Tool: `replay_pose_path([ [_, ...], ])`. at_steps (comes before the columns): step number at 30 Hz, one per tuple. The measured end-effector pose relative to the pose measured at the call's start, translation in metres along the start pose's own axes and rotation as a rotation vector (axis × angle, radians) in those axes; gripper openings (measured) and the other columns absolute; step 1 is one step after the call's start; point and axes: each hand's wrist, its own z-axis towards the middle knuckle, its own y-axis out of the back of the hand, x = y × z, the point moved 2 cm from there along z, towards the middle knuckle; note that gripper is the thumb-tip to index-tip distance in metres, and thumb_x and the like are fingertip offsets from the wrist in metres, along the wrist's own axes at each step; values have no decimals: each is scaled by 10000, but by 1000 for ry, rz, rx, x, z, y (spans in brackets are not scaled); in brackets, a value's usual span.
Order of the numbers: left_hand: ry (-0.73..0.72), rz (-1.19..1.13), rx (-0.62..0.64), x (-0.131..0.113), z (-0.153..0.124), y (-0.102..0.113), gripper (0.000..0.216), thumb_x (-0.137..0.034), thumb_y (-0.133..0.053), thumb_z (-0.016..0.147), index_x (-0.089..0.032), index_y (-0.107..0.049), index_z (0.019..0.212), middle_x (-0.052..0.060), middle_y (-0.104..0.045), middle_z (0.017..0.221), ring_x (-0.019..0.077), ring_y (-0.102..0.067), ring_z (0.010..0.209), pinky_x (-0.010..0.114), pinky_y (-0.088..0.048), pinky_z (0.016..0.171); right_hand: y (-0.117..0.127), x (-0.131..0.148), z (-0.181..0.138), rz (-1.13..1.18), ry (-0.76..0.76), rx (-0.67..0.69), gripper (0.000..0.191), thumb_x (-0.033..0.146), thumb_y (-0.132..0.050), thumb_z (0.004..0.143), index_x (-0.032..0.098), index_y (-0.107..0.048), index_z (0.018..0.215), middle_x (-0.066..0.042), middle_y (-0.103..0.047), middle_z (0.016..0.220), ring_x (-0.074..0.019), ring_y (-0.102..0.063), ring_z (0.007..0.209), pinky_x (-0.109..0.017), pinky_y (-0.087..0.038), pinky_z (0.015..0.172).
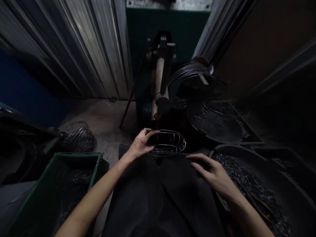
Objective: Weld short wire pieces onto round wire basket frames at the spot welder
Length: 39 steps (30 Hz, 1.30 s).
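"What is on the left?"

"A green crate (96, 168) with wire in it, and a wire tangle (79, 135) on the floor behind. Next comes the left hand (141, 143), its thumb and fingers pinching the near-left side of a wire ring (181, 144)."

"And where does the ring sit?"

"Mid-view, at the far edge of the dark cloth (168, 187) over the person's lap, with the machine's rods (161, 79) beyond it. Only one side is held, so it could tip or twist if that pinch slackens. A knock against the rods could bend its thin wires."

"The right hand (212, 169)?"

"Apart from the ring, thumb and fingers spread, nothing between them. Whether the fingertips touch the cloth is too dark to tell."

"Any hazard further right?"

"A tub (237, 147) of metal bits lies just beside that forearm; a careless swing could scrape skin on them."
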Motion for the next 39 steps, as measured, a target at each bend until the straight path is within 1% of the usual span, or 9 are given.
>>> replay_pose_path([
  [1,-8,14,18,-2,1,-1,616,-89,-636,702,-259,-504,1279,67,-482,1160,228,-531,1081,365,-488,924,-11,17,15,18,81,52,240,376,-530,852,227,-680,963,-36,-726,959,-185,-682,871,-277,-549,764],
  [3,-35,41,39,-5,1,-1,627,-87,-641,701,-261,-497,1286,70,-476,1165,231,-524,1080,373,-483,924,-29,37,39,-85,252,46,232,306,-509,879,213,-684,1000,-35,-731,952,-172,-687,841,-264,-547,740],
  [6,-53,54,31,-5,-2,4,645,-86,-652,698,-271,-487,1294,64,-469,1171,229,-516,1092,368,-481,933,-46,40,59,-490,483,-51,293,226,-526,872,174,-647,1134,-69,-712,1061,-186,-692,798,-273,-539,642],
  [9,-28,36,-2,-4,-5,9,644,-83,-651,696,-284,-491,1287,52,-470,1168,221,-527,1084,354,-493,922,-55,35,66,-778,647,-24,351,111,-544,825,174,-639,1157,-64,-713,1063,-168,-684,703,-263,-504,561],
  [16,-5,-2,-47,4,-6,7,635,-82,-645,698,-288,-496,1280,54,-475,1159,220,-530,1094,357,-497,923,-54,34,73,-774,885,-71,332,101,-494,873,210,-645,1148,-33,-707,1086,-124,-674,709,-246,-471,593],
  [20,8,4,-58,7,-4,6,629,-90,-650,702,-289,-499,1279,55,-480,1151,220,-535,1081,357,-505,911,-54,30,80,-723,886,-52,315,132,-501,880,229,-644,1143,-24,-718,1057,-112,-672,709,-235,-454,601],
  [24,3,24,-59,7,-4,7,646,-81,-646,696,-302,-497,1284,56,-473,1173,228,-526,1093,368,-504,913,-55,31,85,-713,782,-48,253,214,-553,863,244,-659,1090,-6,-739,966,-115,-671,698,-230,-438,600],
  [30,-14,41,-47,7,-5,5,639,-97,-642,716,-302,-485,1300,61,-472,1171,234,-514,1095,384,-494,923,-52,36,88,-741,659,12,205,218,-591,833,264,-674,1015,28,-743,870,-109,-664,680,-223,-415,595],
  [39,5,32,-59,5,-5,7,648,-87,-637,713,-311,-478,1300,57,-466,1180,229,-521,1093,383,-493,928,-51,35,91,-811,652,15,187,225,-550,860,288,-688,968,44,-740,795,-95,-621,586,-233,-368,555],
])
